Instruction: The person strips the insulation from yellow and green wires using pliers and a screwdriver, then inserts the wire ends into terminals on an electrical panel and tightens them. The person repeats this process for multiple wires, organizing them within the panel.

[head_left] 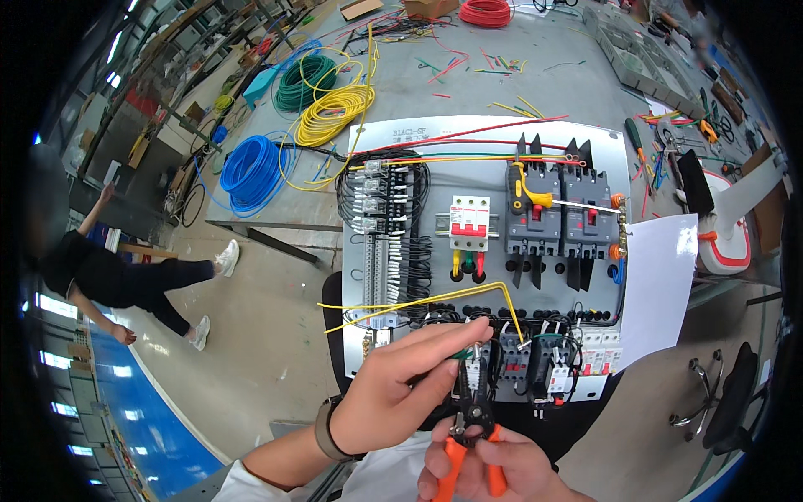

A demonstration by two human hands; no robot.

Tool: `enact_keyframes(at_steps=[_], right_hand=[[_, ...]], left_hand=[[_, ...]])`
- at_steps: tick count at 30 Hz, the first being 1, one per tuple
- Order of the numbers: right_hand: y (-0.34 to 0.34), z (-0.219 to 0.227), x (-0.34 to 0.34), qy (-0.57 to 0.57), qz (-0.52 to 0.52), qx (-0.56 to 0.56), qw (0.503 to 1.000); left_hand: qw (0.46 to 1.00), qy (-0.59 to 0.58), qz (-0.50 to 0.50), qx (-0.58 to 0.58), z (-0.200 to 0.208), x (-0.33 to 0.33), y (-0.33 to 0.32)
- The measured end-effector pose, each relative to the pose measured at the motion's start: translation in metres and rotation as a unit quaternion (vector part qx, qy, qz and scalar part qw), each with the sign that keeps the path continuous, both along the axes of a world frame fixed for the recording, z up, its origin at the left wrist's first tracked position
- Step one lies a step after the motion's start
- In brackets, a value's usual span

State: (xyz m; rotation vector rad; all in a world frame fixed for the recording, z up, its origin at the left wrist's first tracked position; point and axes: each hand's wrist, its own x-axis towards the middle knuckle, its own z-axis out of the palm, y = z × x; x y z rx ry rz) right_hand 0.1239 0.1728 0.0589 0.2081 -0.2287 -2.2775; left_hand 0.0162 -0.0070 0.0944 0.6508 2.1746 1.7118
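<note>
My right hand (502, 470) is closed around the orange handles of a pair of wire strippers (474, 410), their dark jaws pointing up and away from me. Beside the jaws, my left hand (397, 393) pinches a short green wire (462, 354); a small silvery end shows near the fingertips, partly hidden by the fingers. Both hands are over the near edge of a white mounting panel (477, 180). Two yellow wires (418, 299) lie across the panel just beyond my left hand, one bent down toward the contactors (514, 356). A yellow-handled screwdriver (539, 199) rests on the large black breakers (585, 217).
Coils of blue (253, 176), green (305, 82), yellow (335, 115) and red wire (485, 12) lie on the grey table (401, 75). A white sheet (661, 289) hangs at the panel's right. Another person (125, 276) walks at the left; an office chair (728, 397) stands at the right.
</note>
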Motion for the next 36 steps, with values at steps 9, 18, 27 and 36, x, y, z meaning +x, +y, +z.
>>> enact_keyframes(at_steps=[9,18,27,36], right_hand=[[-0.008,0.012,0.001,-0.002,-0.025,-0.091,0.996],[-0.009,0.018,0.003,-0.068,-0.011,-0.16,0.985],[-0.017,0.023,-0.001,-0.033,-0.036,-0.097,0.994],[-0.017,0.029,-0.006,-0.035,-0.019,-0.039,0.998]], left_hand=[[0.994,0.089,-0.006,-0.066,0.008,0.006,-0.001],[0.99,0.132,-0.003,-0.048,0.003,0.006,0.001],[0.991,0.126,0.003,-0.052,0.002,0.008,-0.006],[0.99,0.122,0.036,-0.056,-0.001,0.007,-0.005]])
